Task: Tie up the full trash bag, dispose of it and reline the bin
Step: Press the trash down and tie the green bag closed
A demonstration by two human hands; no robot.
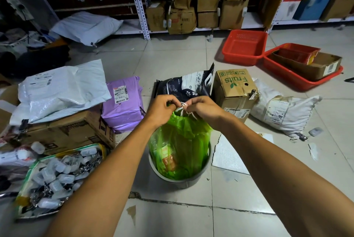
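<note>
1. Trash bag (180, 141): green, translucent, full; it sits inside the bin (206, 168) on the tiled floor (172, 215), its neck gathered and drawn up above the rim.
2. Drawstring (182, 108): white cord, bunched at the bag's neck between both hands; whether a knot has closed cannot be told.
3. Left hand (162, 109): grip clenched on the drawstring at the left of the neck.
4. Right hand (204, 110): grip pinched on the drawstring at the right, close against the left hand.
5. Stage, as judged: tying is under way, so step 1 of 3 is in progress.
6. Remaining, as judged: finish the knot, lift the bag out of the bin, carry it to disposal, fit a new liner. No spare liner can be made out among the boxes (235, 91) and parcels (122, 102) around the bin.
</note>
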